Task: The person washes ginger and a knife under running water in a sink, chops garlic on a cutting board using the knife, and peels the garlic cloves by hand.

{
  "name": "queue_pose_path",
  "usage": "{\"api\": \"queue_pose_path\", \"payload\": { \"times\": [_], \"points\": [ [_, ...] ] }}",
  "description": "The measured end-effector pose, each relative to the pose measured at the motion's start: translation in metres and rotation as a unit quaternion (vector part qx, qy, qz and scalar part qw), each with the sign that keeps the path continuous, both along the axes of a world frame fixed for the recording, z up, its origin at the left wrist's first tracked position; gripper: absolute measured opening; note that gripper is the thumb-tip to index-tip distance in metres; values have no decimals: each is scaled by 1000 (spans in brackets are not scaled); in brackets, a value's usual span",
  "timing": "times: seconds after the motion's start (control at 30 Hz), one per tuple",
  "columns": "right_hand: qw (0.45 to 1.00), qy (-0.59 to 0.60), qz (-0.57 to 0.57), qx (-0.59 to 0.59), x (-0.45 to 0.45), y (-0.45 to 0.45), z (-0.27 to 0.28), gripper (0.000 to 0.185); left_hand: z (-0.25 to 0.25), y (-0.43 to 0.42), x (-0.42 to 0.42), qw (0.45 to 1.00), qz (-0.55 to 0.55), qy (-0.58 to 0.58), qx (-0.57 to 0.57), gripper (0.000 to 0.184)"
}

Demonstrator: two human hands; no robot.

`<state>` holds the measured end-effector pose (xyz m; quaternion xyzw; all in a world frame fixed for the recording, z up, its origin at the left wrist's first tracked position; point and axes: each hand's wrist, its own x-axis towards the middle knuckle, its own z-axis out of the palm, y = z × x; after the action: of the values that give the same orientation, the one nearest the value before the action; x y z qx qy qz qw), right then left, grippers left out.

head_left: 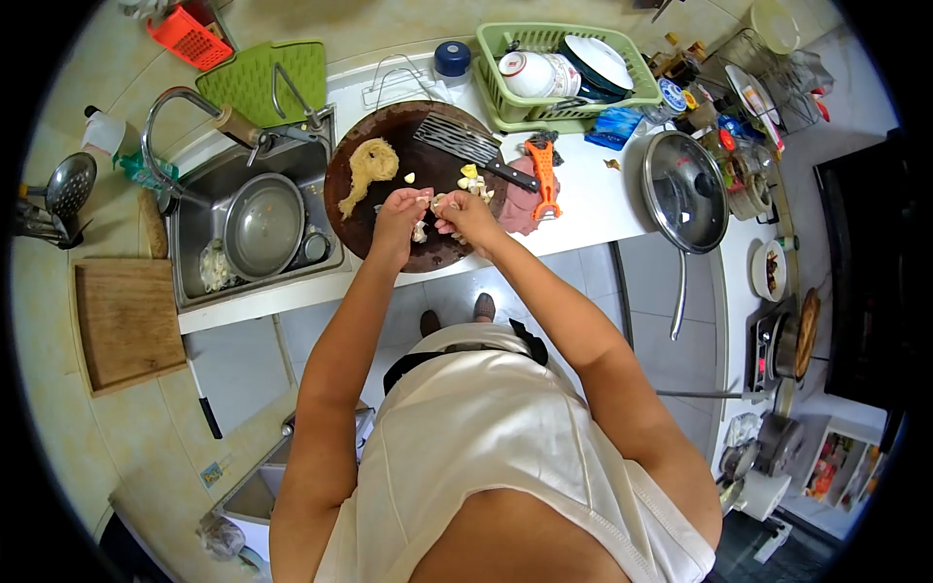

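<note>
Both hands meet over the front part of a round dark cutting board (384, 131). My left hand (400, 222) and my right hand (468, 218) are closed, fingertips pinched on something small and pale, too small to name. White bits lie below the fingers. Beside my right hand are pale and yellow pieces (470, 173). A cleaver with a slotted-looking blade (452, 138) lies across the board's back right, its black handle over the edge. At the board's left sits a tan, stringy clump (372, 163). An orange peeler (544, 180) rests on a pink cloth (519, 199).
At the left, a sink (199, 248) holds a metal bowl (263, 227). A green dish rack (496, 87) with bowls stands at the back. To the right are a lidded pan (684, 189), bottles and jars (748, 189), and a white bowl (759, 272).
</note>
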<state>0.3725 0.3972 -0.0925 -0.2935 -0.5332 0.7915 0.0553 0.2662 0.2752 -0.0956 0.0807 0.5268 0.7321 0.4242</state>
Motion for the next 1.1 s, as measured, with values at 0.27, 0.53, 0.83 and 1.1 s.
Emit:
{"api": "queue_pose_path", "payload": {
  "times": [0.27,0.53,0.83,1.1],
  "points": [
    [992,-55,-27,-107,-1,6,12,15,9,6,15,978,-18,205,-6,14],
    [992,-46,-26,-115,1,9,16,10,20,3,21,891,-9,443,-98,32],
    [992,-67,-17,-106,-4,11,8,8,26,2,20,886,-13,458,-67,25],
    [998,-58,-14,-30,-1,10,26,7,22,4,11,998,0,68,-14,18]
  ]
}}
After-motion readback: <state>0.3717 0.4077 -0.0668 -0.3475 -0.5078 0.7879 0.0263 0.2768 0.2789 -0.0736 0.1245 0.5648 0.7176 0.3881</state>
